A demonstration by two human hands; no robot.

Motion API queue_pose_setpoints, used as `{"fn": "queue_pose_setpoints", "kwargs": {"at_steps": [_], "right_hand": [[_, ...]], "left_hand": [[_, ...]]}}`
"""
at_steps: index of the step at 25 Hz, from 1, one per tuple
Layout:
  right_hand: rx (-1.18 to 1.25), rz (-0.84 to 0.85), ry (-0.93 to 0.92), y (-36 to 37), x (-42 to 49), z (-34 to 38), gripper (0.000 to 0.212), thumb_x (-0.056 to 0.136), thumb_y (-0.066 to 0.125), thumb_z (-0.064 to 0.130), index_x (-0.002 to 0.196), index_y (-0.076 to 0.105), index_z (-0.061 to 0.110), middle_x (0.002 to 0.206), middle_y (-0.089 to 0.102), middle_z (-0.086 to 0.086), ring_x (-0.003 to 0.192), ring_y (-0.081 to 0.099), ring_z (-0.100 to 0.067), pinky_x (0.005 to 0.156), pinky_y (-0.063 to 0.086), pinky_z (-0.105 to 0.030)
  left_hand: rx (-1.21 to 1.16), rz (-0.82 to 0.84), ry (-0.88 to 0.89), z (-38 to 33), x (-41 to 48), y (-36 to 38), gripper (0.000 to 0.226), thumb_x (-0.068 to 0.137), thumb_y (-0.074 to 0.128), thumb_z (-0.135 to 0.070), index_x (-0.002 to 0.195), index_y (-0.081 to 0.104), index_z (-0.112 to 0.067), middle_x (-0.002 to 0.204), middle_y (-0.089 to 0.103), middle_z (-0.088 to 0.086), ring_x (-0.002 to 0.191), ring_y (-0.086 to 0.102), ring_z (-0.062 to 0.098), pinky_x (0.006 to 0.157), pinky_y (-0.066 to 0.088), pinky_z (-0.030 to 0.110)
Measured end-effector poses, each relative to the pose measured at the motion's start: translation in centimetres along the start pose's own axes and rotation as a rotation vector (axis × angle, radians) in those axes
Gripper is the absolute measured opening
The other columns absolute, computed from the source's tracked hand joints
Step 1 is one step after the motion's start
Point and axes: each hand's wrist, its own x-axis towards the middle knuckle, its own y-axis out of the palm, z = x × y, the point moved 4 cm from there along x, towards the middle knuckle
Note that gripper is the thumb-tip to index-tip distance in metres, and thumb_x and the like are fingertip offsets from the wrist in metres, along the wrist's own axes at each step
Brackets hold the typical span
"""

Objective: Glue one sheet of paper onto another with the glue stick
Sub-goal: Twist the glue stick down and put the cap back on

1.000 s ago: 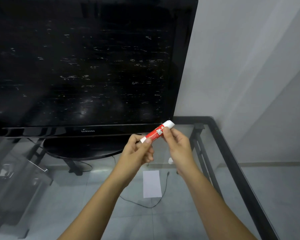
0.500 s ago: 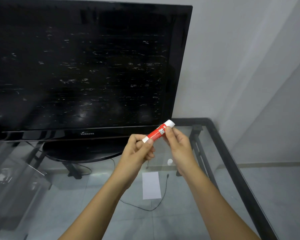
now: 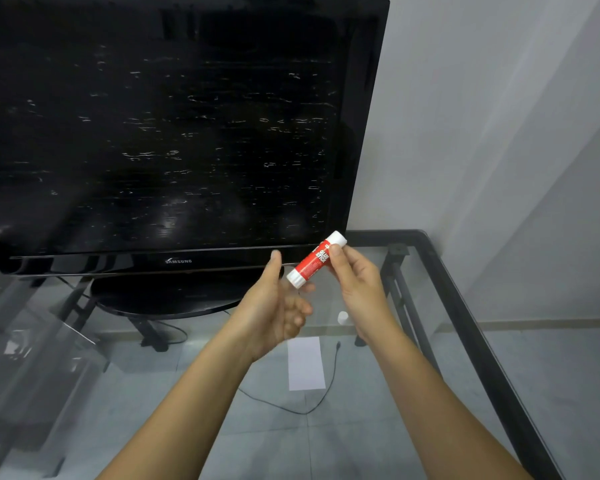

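A red glue stick (image 3: 311,263) with white ends is held tilted in the air above the glass table, its upper end toward the television. My right hand (image 3: 355,285) grips it near the upper end with thumb and fingers. My left hand (image 3: 278,306) is just left of the stick's lower white end, thumb raised and fingers loosely curled, not gripping the stick. A white sheet of paper (image 3: 305,363) lies flat on the glass below my hands. A small white cap-like object (image 3: 342,318) sits on the glass near my right wrist.
A large black television (image 3: 174,133) on a round base (image 3: 167,296) stands at the back of the glass table (image 3: 465,323), which has a black metal frame. A thin black cable (image 3: 291,408) shows beneath the glass. Grey walls stand on the right.
My left hand let go of the glue stick's lower end and opened, thumb lifting. My right hand kept hold of the stick, which stays tilted the same way.
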Motion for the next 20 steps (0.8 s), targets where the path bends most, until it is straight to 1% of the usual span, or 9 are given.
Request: {"fn": "queue_pose_setpoints", "kwargs": {"at_steps": [2, 4, 6, 9, 11, 13, 15, 16, 20], "right_hand": [[0.019, -0.015, -0.01, -0.1, 0.1, 0.0, 0.022, 0.081, 0.051, 0.054, 0.088, 0.068, 0.041, 0.087, 0.07, 0.016, 0.094, 0.063, 0.0, 0.075, 0.045, -0.008], [0.023, -0.021, -0.001, -0.2, 0.2, -0.2, 0.025, 0.08, 0.051, 0.056, 0.089, 0.067, 0.039, 0.089, 0.07, 0.015, 0.096, 0.063, -0.001, 0.077, 0.046, -0.009], [0.024, -0.014, 0.013, -0.2, 0.3, -0.5, 0.027, 0.079, 0.052, 0.057, 0.09, 0.067, 0.039, 0.09, 0.07, 0.016, 0.098, 0.062, -0.002, 0.078, 0.046, -0.01], [-0.008, 0.006, 0.04, -0.3, 0.5, -0.8, 0.027, 0.077, 0.051, 0.06, 0.09, 0.066, 0.042, 0.091, 0.069, 0.014, 0.1, 0.062, -0.004, 0.08, 0.047, -0.015], [-0.022, 0.016, 0.052, -0.2, 0.6, -1.0, 0.024, 0.078, 0.051, 0.058, 0.087, 0.067, 0.043, 0.089, 0.069, 0.013, 0.098, 0.062, -0.004, 0.08, 0.047, -0.015], [-0.003, 0.001, 0.059, -0.2, 0.8, -1.2, 0.023, 0.079, 0.052, 0.054, 0.089, 0.068, 0.04, 0.09, 0.071, 0.014, 0.098, 0.062, -0.002, 0.08, 0.047, -0.013], [0.014, -0.019, 0.081, -0.5, 1.2, -1.8, 0.029, 0.079, 0.053, 0.052, 0.097, 0.066, 0.034, 0.095, 0.071, 0.01, 0.099, 0.063, -0.004, 0.085, 0.047, -0.017], [0.005, -0.022, 0.094, -0.6, 1.4, -2.2, 0.031, 0.079, 0.053, 0.053, 0.099, 0.065, 0.033, 0.096, 0.07, 0.01, 0.1, 0.063, -0.005, 0.085, 0.047, -0.018], [-0.051, -0.043, 0.106, -0.9, 2.2, -3.3, 0.028, 0.074, 0.055, 0.057, 0.092, 0.065, 0.038, 0.09, 0.07, 0.017, 0.094, 0.063, 0.0, 0.07, 0.047, -0.008]], "left_hand": [[0.137, -0.124, 0.281, -0.5, 0.1, -0.2, 0.041, 0.091, 0.044, -0.049, 0.1, 0.056, -0.011, 0.059, 0.062, 0.0, 0.049, 0.054, 0.008, 0.049, 0.045, 0.018], [0.206, -0.128, 0.354, -0.4, 0.4, -0.3, 0.038, 0.093, 0.043, -0.045, 0.102, 0.054, -0.01, 0.059, 0.062, -0.003, 0.049, 0.053, 0.005, 0.051, 0.045, 0.016], [0.228, -0.113, 0.287, -0.3, 0.3, -0.2, 0.043, 0.094, 0.037, -0.048, 0.091, 0.056, -0.01, 0.052, 0.056, -0.002, 0.042, 0.046, 0.005, 0.044, 0.04, 0.016], [0.063, -0.042, 0.021, 0.0, 0.4, -0.1, 0.051, 0.093, 0.036, -0.053, 0.065, 0.054, -0.014, 0.041, 0.04, -0.003, 0.034, 0.031, 0.008, 0.033, 0.028, 0.017], [0.051, -0.089, -0.007, 0.0, 0.6, -0.5, 0.059, 0.091, 0.034, -0.059, 0.059, 0.056, -0.015, 0.043, 0.045, -0.002, 0.034, 0.037, 0.009, 0.034, 0.03, 0.018], [0.325, -0.229, 0.297, -0.7, 0.8, -1.0, 0.051, 0.087, 0.037, -0.061, 0.079, 0.061, -0.017, 0.066, 0.063, 0.001, 0.048, 0.056, 0.009, 0.045, 0.044, 0.017], [0.648, -0.366, 0.698, -1.4, 0.3, -0.6, 0.03, 0.083, 0.056, -0.049, 0.101, 0.053, -0.025, 0.091, 0.063, -0.009, 0.075, 0.063, 0.003, 0.064, 0.05, 0.012], [0.767, -0.406, 0.815, -1.3, 0.3, -0.4, 0.031, 0.081, 0.064, -0.041, 0.105, 0.05, -0.028, 0.096, 0.059, -0.015, 0.084, 0.061, -0.001, 0.072, 0.049, 0.008], [0.917, -0.499, 0.955, -0.8, 1.5, -0.6, 0.031, 0.082, 0.067, -0.029, 0.108, 0.058, -0.016, 0.096, 0.057, -0.014, 0.084, 0.056, -0.01, 0.077, 0.042, -0.001]]}}
